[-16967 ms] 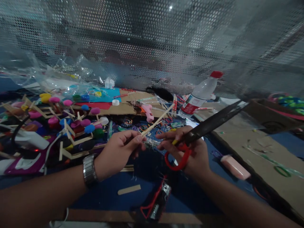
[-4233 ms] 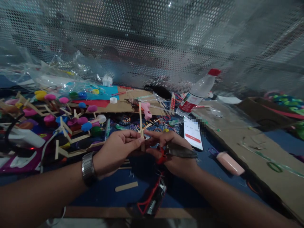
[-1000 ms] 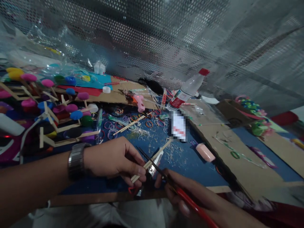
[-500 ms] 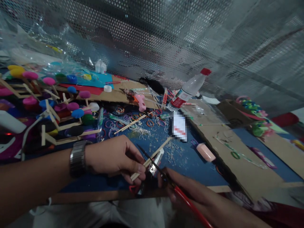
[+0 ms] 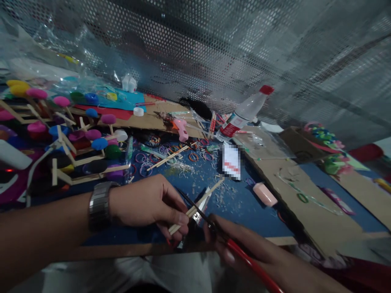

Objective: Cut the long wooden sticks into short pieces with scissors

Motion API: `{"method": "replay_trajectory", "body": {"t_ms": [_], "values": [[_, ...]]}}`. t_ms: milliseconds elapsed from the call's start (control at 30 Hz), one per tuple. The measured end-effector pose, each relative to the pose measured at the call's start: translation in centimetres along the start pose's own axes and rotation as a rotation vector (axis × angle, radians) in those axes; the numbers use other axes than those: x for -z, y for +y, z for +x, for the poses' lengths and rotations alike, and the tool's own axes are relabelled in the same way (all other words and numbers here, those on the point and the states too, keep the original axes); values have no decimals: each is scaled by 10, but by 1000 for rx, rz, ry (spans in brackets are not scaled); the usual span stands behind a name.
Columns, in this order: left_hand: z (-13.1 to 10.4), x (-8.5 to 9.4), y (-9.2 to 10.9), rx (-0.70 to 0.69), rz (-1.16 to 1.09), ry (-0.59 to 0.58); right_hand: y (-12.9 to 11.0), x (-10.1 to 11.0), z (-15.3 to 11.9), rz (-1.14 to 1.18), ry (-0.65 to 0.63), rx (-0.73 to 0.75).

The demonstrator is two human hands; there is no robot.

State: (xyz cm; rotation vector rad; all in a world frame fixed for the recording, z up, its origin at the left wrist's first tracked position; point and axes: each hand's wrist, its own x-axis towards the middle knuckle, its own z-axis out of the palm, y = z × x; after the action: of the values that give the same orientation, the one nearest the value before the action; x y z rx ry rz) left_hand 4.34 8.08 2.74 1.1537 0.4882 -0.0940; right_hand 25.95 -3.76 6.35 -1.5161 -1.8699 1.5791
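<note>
My left hand (image 5: 152,203), with a metal-banded watch (image 5: 100,205) on the wrist, pinches light wooden sticks (image 5: 200,201) between thumb and fingers. Their near ends poke out below the thumb, and one stick reaches up to the right. My right hand (image 5: 232,240) grips red-handled scissors (image 5: 195,205). Their dark blades lie across the sticks, just beyond my left fingertips; whether they press into the wood I cannot tell. A shiny white and silver item (image 5: 200,213) lies under the sticks, partly hidden by my hands.
Wooden stick frames with colourful cups (image 5: 88,162) crowd the left. Further back are a pink glue gun (image 5: 181,129), a plastic bottle (image 5: 244,112) and scattered rubber bands (image 5: 146,158). A phone-like object (image 5: 231,160) and a pale pink block (image 5: 264,194) lie right, beside cardboard (image 5: 314,199).
The sticks and scissors have shifted very slightly, with the blades still across the wood. Both hands keep their grips.
</note>
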Motion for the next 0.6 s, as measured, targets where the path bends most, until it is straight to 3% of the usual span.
{"method": "replay_trajectory", "body": {"t_ms": [367,600], "values": [[0,1,-1,-14,18,11,5,-3,3,-134,6,25],[0,2,1,-67,36,95,2,-2,3,-26,53,15]]}}
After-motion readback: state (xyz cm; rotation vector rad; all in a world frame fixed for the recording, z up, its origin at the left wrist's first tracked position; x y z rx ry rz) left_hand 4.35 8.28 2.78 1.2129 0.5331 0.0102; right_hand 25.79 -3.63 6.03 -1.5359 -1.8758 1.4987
